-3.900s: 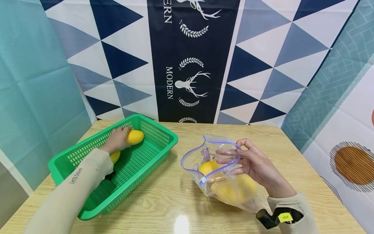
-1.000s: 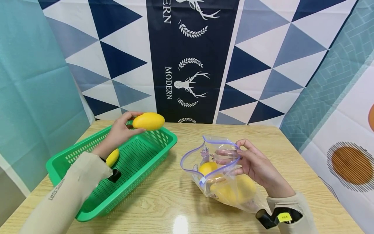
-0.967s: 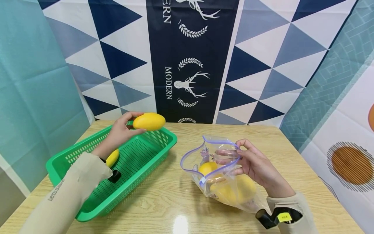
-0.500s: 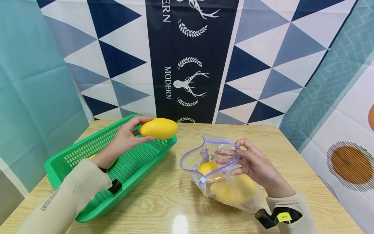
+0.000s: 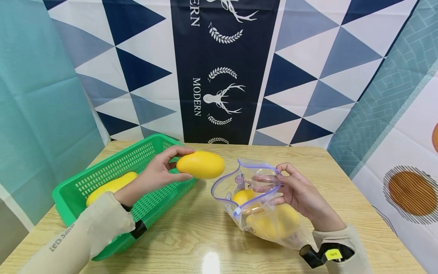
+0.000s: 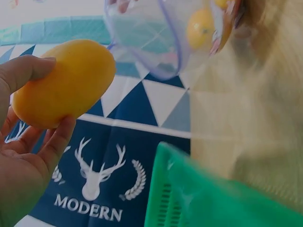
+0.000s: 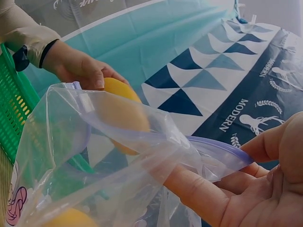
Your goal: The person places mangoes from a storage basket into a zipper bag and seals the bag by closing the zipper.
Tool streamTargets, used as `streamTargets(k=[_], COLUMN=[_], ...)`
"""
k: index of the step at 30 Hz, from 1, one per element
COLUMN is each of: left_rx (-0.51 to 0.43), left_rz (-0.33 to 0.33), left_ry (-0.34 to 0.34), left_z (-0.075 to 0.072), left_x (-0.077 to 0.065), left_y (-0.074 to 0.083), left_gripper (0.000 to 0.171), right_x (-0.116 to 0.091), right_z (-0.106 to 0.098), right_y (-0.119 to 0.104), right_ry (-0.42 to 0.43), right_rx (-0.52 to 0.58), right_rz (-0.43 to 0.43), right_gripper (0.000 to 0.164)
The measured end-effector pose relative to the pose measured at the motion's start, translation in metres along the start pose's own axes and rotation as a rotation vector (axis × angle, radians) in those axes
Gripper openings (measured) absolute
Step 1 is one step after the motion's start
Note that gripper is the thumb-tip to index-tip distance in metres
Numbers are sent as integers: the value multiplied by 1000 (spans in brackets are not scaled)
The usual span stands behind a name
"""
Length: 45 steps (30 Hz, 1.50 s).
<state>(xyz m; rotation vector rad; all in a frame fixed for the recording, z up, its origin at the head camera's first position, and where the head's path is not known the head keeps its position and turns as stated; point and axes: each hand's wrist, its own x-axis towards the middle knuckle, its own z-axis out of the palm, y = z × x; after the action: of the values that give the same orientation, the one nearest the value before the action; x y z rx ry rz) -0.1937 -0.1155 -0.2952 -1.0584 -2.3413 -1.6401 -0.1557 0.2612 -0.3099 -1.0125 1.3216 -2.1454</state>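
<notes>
A yellow mango (image 5: 201,165) is held between the thumb and fingers of my left hand (image 5: 161,169), over the right side of the green basket and just left of the bag's mouth. In the left wrist view the same mango (image 6: 71,82) fills the grip. My right hand (image 5: 301,190) pinches the purple rim of a clear zip bag (image 5: 239,217), some fingers inside, keeping its mouth spread. Inside the bag lie yellow mangoes (image 5: 273,222), seen through the plastic. Another mango (image 5: 111,187) rests in the green basket (image 5: 119,243), partly behind my left forearm.
The wooden table (image 5: 181,236) carries the basket on the left and the bag on the right. A patterned cloth (image 5: 219,57) hangs behind the table, with a teal sheet (image 5: 44,95) at the left side.
My left hand has lifted the mango out of the basket and carried it right and lower, up to the bag's mouth. The right hand and the bag have stayed in place.
</notes>
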Motion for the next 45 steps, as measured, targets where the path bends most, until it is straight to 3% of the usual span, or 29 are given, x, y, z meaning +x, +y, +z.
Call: streamTargets(k=[8,20,36,45], left_rx=[-40,-44,32,-13], left_rz=[42,42,13,-15], left_ry=[-106,-232,-262,-296], left_z=[20,50,79,92], left_x=[2,7,15,17], left_y=[2,-3,-6,-4], left_gripper=[57,54,51,51], right_x=[-1,0,-1,-1], right_z=[0,2,3,4], right_y=[-1,-2,-3,-3], right_ry=[-12,-33,-46,-43], right_rx=[6,3,-42,-62], right_rz=[-8,-5,-18,-25], right_gripper=[29,30,31,30])
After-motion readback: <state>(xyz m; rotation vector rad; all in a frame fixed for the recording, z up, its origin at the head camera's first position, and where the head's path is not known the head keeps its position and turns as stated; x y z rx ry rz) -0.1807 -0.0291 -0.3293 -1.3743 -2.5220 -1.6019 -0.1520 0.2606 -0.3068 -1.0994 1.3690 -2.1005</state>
